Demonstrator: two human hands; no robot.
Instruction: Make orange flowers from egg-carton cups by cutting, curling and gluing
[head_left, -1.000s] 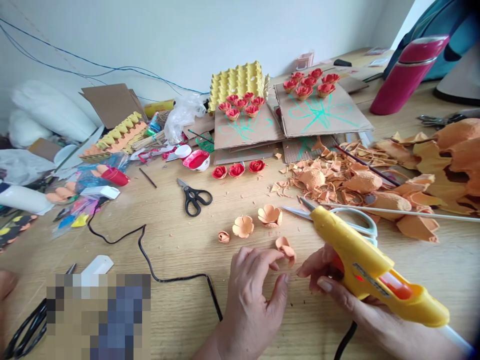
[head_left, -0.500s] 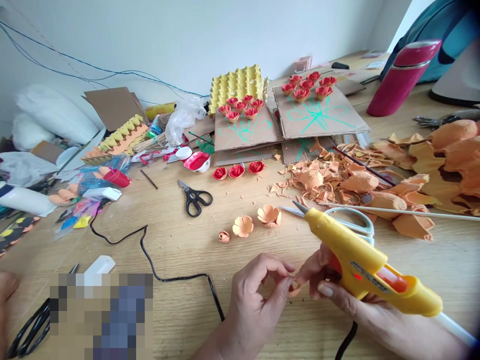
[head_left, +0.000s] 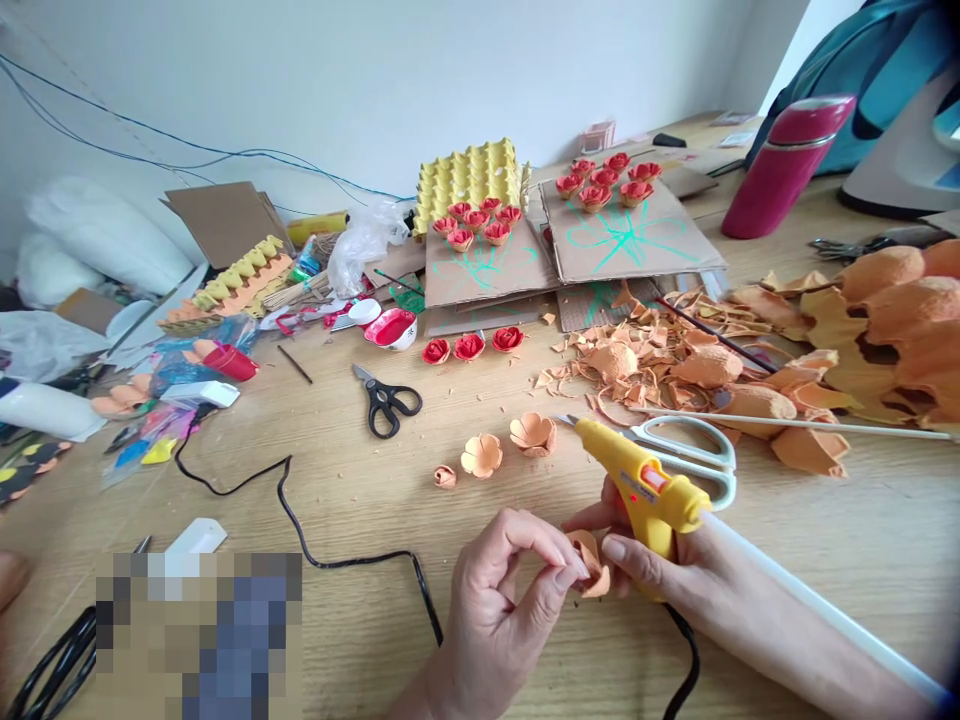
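My left hand point(head_left: 504, 600) is closed in a pinch on the edge of an orange egg-carton petal cup point(head_left: 598, 574). On the cup's other side, fingers of my right hand point(head_left: 679, 575) touch or steady it while the same hand holds a yellow hot glue gun point(head_left: 637, 480). The gun's nozzle points up and left, away from the cup, and a long white glue stick point(head_left: 817, 610) runs out of its back. Beyond my hands stand a small rolled orange bud point(head_left: 444, 477), a flat petal cup point(head_left: 481, 456) and a deeper one point(head_left: 533, 434).
White-handled scissors point(head_left: 726, 488) lie past the glue gun, near orange carton scraps point(head_left: 615, 362). Black scissors point(head_left: 386, 408) and red paper flowers point(head_left: 469, 347) are further left. Cardboard sheets point(head_left: 637, 245) bear more red flowers. A black cord point(head_left: 352, 563) crosses the table. Another person's hand shows far left.
My right hand has tilted the glue gun, its body dropping and turning away. The petal cup between my hands has turned and shows more plainly.
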